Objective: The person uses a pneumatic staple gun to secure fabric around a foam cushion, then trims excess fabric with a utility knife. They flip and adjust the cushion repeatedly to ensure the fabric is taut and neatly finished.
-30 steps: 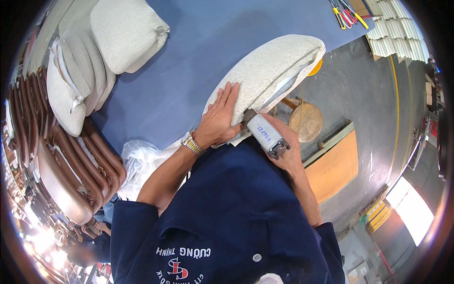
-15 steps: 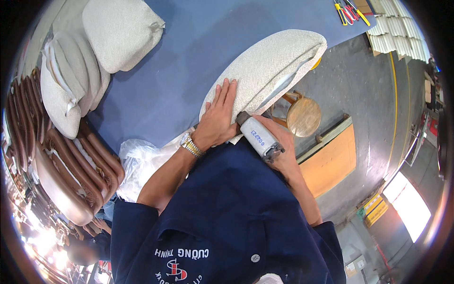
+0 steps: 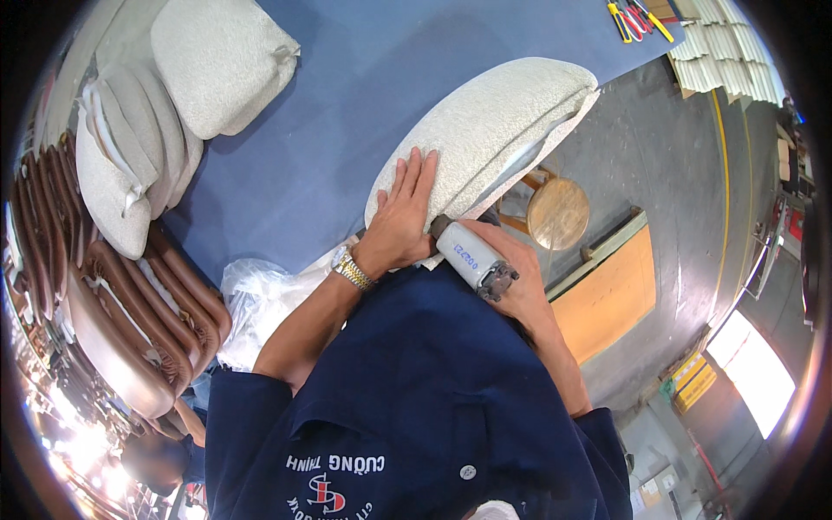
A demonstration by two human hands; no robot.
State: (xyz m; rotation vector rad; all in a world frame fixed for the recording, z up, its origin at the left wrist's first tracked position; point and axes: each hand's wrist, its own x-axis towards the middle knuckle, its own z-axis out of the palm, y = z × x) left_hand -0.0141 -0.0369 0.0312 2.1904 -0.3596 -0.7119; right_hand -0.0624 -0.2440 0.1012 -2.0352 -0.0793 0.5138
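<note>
A light grey fabric seat cushion (image 3: 468, 130) lies tilted at the edge of the blue-covered table. Along its right side the cover gapes, showing white padding (image 3: 520, 160). My left hand (image 3: 403, 217) rests on the cushion's near end, fingers stretched out and palm down; a metal watch (image 3: 350, 267) is on that wrist. In my right hand (image 3: 520, 269) is a grey pneumatic staple gun (image 3: 471, 253), fingers wrapped around its grip. The gun's dark front end is against or close by the cushion's near corner, beside my left thumb; the exact contact is hidden.
More grey cushions (image 3: 225, 65) sit at the far left, above stacked brown padded pieces (image 3: 121, 321). Clear plastic wrap (image 3: 251, 303) hangs at the near table edge. Hand tools (image 3: 640, 19) lie far right. A wooden stool (image 3: 557, 214) stands right. Another person (image 3: 160, 459) is lower left.
The staple gun has shifted very slightly toward me and left along the cushion's near corner. My left hand stays flat on the cushion. The other person at lower left has moved further into view.
</note>
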